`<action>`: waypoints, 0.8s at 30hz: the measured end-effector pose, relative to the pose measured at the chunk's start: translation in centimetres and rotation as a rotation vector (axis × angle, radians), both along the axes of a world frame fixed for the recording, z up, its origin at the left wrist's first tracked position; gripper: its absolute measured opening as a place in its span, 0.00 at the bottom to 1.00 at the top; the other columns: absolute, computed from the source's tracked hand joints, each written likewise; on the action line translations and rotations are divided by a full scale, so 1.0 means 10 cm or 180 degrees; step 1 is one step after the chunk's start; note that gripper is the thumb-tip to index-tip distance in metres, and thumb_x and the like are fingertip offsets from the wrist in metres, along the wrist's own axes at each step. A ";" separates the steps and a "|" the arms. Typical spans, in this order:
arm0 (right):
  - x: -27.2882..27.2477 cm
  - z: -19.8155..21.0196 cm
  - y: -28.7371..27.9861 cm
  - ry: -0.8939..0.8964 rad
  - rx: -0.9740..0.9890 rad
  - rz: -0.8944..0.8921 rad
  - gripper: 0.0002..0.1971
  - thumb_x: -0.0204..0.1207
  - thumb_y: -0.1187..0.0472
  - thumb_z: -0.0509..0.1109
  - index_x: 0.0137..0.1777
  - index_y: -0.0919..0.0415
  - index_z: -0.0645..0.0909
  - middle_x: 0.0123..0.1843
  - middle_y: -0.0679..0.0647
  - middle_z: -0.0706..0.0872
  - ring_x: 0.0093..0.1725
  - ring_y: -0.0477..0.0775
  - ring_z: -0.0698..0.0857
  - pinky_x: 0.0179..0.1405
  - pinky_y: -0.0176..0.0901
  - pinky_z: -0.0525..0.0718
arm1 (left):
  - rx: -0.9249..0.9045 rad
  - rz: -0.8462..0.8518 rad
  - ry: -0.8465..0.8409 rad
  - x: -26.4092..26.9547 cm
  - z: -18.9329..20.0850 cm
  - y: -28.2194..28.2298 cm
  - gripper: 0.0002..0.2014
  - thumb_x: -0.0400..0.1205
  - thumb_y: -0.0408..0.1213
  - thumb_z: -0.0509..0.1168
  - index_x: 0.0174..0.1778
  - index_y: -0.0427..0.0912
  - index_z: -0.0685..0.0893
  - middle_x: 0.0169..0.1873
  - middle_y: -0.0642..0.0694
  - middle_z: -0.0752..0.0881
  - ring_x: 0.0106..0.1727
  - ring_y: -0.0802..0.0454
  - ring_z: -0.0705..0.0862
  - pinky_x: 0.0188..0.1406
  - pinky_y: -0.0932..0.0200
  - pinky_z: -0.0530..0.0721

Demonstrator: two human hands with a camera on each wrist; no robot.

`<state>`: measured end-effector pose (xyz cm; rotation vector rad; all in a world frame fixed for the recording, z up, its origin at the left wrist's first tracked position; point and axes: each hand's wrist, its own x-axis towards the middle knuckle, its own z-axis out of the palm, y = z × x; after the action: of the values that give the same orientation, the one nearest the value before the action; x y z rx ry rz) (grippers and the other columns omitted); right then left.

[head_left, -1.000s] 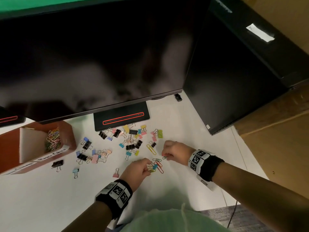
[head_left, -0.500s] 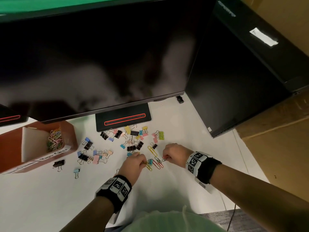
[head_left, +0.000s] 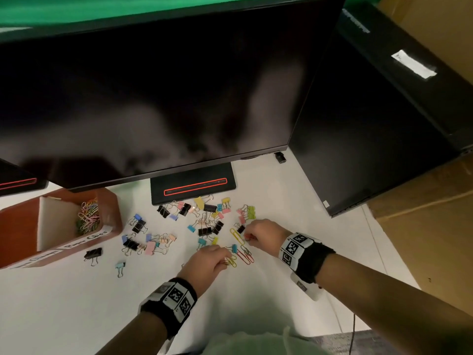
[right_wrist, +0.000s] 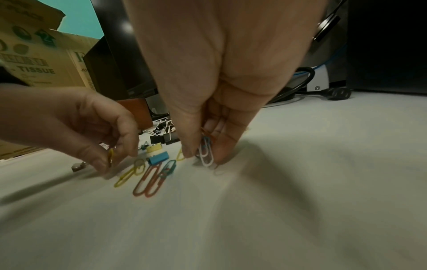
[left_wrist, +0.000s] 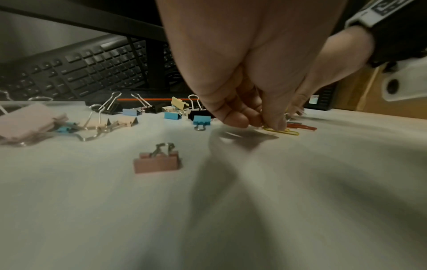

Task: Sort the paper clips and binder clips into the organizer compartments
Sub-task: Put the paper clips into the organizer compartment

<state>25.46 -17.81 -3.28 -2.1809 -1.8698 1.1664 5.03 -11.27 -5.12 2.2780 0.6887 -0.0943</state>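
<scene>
The left hand [head_left: 208, 261] has gone a little toward 12 o'clock and back, and now pinches a yellow paper clip [left_wrist: 280, 131] on the table. The right hand [head_left: 263, 233] has shifted slightly toward 9 o'clock, gripping several paper clips [right_wrist: 205, 152].

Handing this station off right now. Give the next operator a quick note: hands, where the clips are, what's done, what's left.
Left hand: pinching paper clips, fingertips at the yellow paper clip.
Right hand: holding a bunch of paper clips.
Organizer: one compartment holds paper clips; no binder clips seen inside.
Left: two red paper clips and others between the hands; binder clips scattered on the table, none sorted.
</scene>
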 end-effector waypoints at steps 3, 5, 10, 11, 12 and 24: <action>-0.12 -0.04 0.11 -0.0092 0.0047 0.0046 0.06 0.78 0.64 0.64 0.49 0.66 0.79 0.53 0.63 0.84 0.53 0.63 0.83 0.49 0.48 0.80 | 0.0033 -0.0079 0.0008 0.08 0.00 0.00 0.13 0.78 0.32 0.66 0.59 0.42 0.83 0.47 0.46 0.83 0.49 0.57 0.76 0.51 0.67 0.73; -0.18 -0.08 0.18 -0.0168 0.0045 0.0028 0.04 0.78 0.64 0.65 0.47 0.65 0.77 0.55 0.64 0.83 0.53 0.63 0.83 0.47 0.46 0.78 | 0.0056 -0.0027 0.0077 0.13 0.00 0.01 0.11 0.78 0.32 0.66 0.56 0.40 0.84 0.48 0.43 0.84 0.52 0.51 0.79 0.52 0.63 0.75; -0.22 -0.13 0.26 -0.0305 0.0114 -0.0037 0.08 0.79 0.65 0.64 0.52 0.67 0.81 0.55 0.62 0.82 0.53 0.62 0.82 0.52 0.50 0.82 | 0.0026 0.0189 0.0186 0.16 -0.02 0.07 0.07 0.77 0.33 0.68 0.49 0.37 0.85 0.45 0.44 0.81 0.50 0.50 0.78 0.48 0.65 0.74; -0.23 -0.14 0.27 -0.0315 0.0115 -0.0039 0.09 0.79 0.66 0.63 0.53 0.67 0.82 0.55 0.62 0.81 0.54 0.62 0.82 0.53 0.49 0.82 | 0.0021 0.0204 0.0240 0.16 -0.03 0.09 0.07 0.77 0.34 0.68 0.49 0.37 0.84 0.44 0.46 0.79 0.50 0.51 0.77 0.49 0.65 0.73; -0.23 -0.14 0.27 -0.0335 0.0105 -0.0020 0.09 0.79 0.67 0.63 0.55 0.67 0.82 0.56 0.62 0.81 0.55 0.62 0.82 0.54 0.49 0.82 | 0.0021 0.0217 0.0295 0.15 -0.03 0.11 0.06 0.78 0.34 0.68 0.48 0.37 0.84 0.44 0.48 0.76 0.50 0.52 0.76 0.49 0.65 0.73; -0.27 0.01 0.25 -0.0390 -0.0028 0.0149 0.11 0.78 0.70 0.59 0.54 0.62 0.80 0.53 0.59 0.84 0.52 0.59 0.83 0.50 0.48 0.84 | 0.0135 -0.0110 0.0457 -0.03 0.05 0.18 0.06 0.81 0.34 0.61 0.49 0.38 0.82 0.48 0.42 0.82 0.51 0.47 0.78 0.50 0.58 0.77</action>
<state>22.74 -15.33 -3.22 -2.2742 -1.9762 1.0728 4.77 -9.44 -4.66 2.3409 0.7316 -0.2642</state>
